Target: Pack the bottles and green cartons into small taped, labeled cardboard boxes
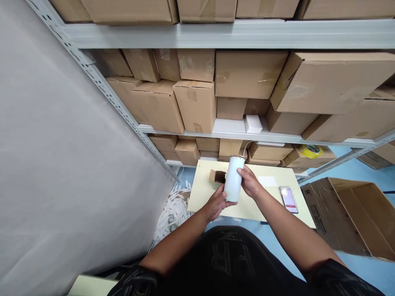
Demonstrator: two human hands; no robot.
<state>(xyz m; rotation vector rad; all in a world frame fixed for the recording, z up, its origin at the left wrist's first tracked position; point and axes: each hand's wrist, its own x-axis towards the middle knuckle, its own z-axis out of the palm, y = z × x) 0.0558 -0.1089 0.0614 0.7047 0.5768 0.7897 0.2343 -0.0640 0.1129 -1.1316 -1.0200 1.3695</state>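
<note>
A pale blue-white tumbler [233,180] with a metallic rim is held between my two hands above the table, leaning slightly to the right. My left hand [217,203] grips its lower left side and base. Against its upper right side, my right hand [249,181] presses with the thumb in front; the other fingers are mostly hidden behind it. Just left of the tumbler, a small open cardboard box [216,176] stands on the pale yellow table [203,201], partly covered by the tumbler.
A phone [289,200] and a white paper [267,181] lie on the table's right side. Behind rise metal shelves [216,35] full of cartons, with a yellow tape roll [311,151] on one. A large open carton [342,218] stands right; white scraps [174,209] cover the floor left.
</note>
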